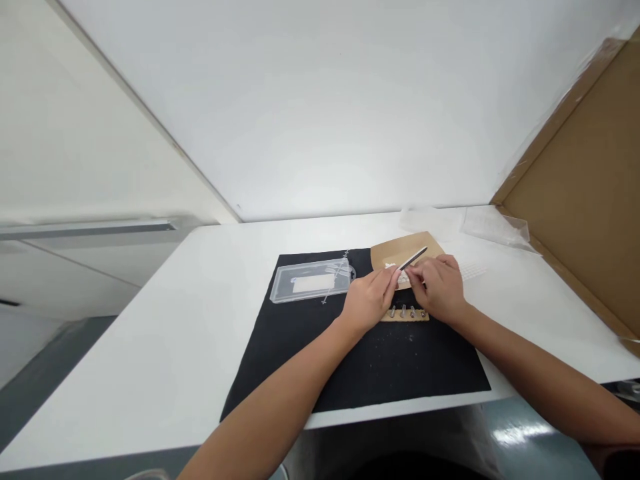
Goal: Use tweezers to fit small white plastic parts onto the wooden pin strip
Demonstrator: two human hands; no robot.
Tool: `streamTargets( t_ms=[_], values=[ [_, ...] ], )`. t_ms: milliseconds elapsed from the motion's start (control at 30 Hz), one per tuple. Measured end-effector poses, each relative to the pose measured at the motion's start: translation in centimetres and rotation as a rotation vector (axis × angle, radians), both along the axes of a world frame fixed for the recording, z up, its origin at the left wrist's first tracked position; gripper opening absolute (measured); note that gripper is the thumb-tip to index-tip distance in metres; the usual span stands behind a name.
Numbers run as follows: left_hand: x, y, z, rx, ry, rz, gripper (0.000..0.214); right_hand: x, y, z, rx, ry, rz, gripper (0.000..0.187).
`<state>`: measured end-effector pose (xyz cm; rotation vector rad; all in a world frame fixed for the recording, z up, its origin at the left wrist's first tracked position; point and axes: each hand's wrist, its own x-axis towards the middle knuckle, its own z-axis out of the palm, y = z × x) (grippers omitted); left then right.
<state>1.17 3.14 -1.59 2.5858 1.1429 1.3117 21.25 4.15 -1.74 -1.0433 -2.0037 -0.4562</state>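
"Table (125, 333), white. What's on it?"

"A black mat (400, 367). Brown paper (400, 248) overlaps its far edge, right of the middle; a clear case (283, 288) lies on its far left part."

"And the hands?"

"Close together above the mat's right part, the right hand (440, 285) with fingers bent beside those of the left hand (369, 297). I can't tell whether the right grips anything."

"Smaller things?"

"A tan strip (406, 318) on the mat's right part, and a slim stick (419, 253) above the mat, pinched in the left fingers."
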Motion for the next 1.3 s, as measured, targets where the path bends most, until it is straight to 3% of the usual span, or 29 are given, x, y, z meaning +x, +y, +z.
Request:
streamTargets(
  t_ms=[167,300,433,600,733,933,1100,1233,1300],
  values=[
    [0.0,-0.1,0.1,0.0,-0.024,0.0,0.028,-0.2,-0.1,0.3,0.017,0.08,-0.11,0.016],
    [0.0,0.0,0.0,0.0,-0.006,-0.001,0.03,-0.3,0.0,0.3,-0.006,0.028,-0.027,0.018],
    [0.0,-0.1,0.2,0.019,-0.016,0.01,0.027,-0.3,0.1,0.3,0.043,0.072,-0.103,0.017],
    [0.1,-0.1,0.1,0.027,0.0,0.01,0.026,-0.2,0.4,0.4,-0.007,0.005,-0.057,0.021],
    [-0.1,0.1,0.0,0.034,0.006,0.032,0.024,-0.1,0.6,0.7,-0.002,0.057,-0.134,0.023],
    [-0.4,0.3,-0.2,0.1,0.081,0.062,0.022,-0.4,-0.2,1.3,-0.015,-0.087,-0.091,0.025],
    [-0.4,0.1,-0.3,0.16,0.181,0.117,0.02,2.8,0.3,3.0,-0.083,0.143,-0.251,0.025],
    [-0.7,0.4,-0.3,0.159,0.179,0.152,0.02,6.9,1.5,3.6,0.097,0.401,-0.379,0.021],
    [-1.0,0.7,-0.1,0.161,0.179,0.187,0.02,8.1,1.9,3.4,0.09,0.416,-0.405,0.021]
  ],
)
